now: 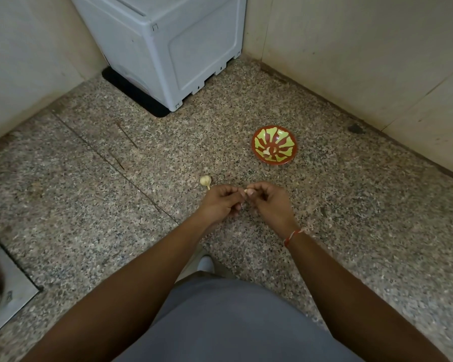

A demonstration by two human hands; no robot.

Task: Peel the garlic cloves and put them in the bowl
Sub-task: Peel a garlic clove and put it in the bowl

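Note:
A small pale garlic clove [245,191] is pinched between the fingertips of my left hand [220,203] and my right hand [268,202], held low over the speckled stone counter. Most of the clove is hidden by my fingers. Just left of my left hand, a garlic bulb [205,180] with a short stem lies on the counter. To the upper right stands a red bowl [288,155] with a green pattern, and a peeled clove [266,152] lies inside it.
A white boxy appliance [168,48] on a black mat fills the back corner. Beige tiled walls [364,61] close in the counter at right and left. A steel sink edge [8,286] shows at the lower left.

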